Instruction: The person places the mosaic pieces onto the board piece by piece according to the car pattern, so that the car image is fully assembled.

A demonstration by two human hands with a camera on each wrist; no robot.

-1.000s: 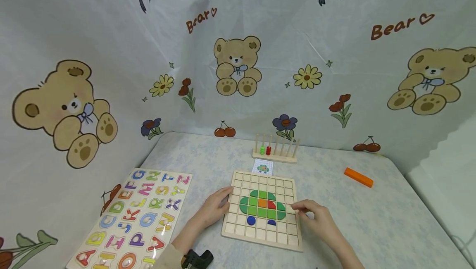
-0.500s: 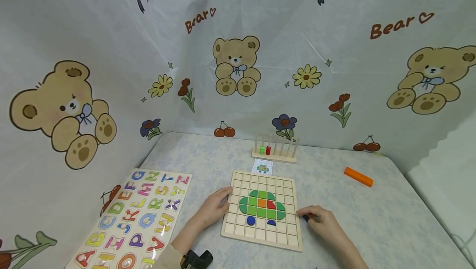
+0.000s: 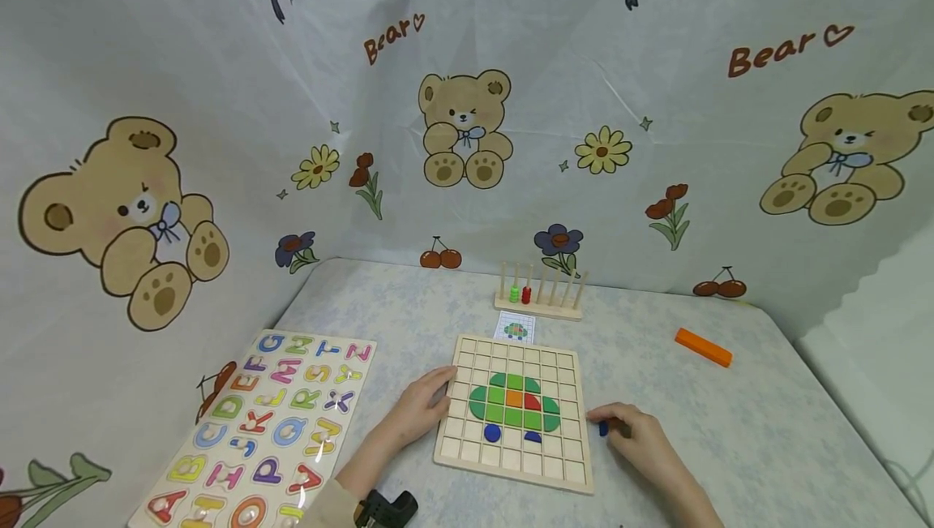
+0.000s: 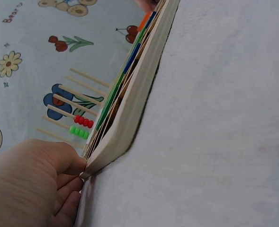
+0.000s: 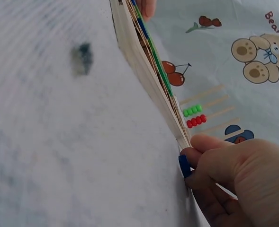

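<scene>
In the head view, a wooden grid board (image 3: pixel 477 457) lies flat, with green, orange, red and blue pieces forming a car-like picture. My left hand (image 3: pixel 419 410) rests against its left edge, thumb and fingertips touching the rim. Just off the right edge, my right hand (image 3: pixel 637 437) pinches a small blue piece (image 5: pixel 184 165). Fingers partly cover that piece, so its full shape cannot be told. On the board sit a round blue piece (image 3: pixel 492 433) and a blue half-circle piece (image 3: pixel 533 436).
Behind the board lie a small picture card (image 3: pixel 515 327) and a wooden peg rack (image 3: pixel 540 309) with green and red beads. An alphabet puzzle board (image 3: pixel 244 439) occupies the left. An orange bar (image 3: pixel 704 347) lies far right.
My right hand has drawn back to the right from over the board's right edge, and the blue piece in its fingers shows more clearly. My left hand stays put.
</scene>
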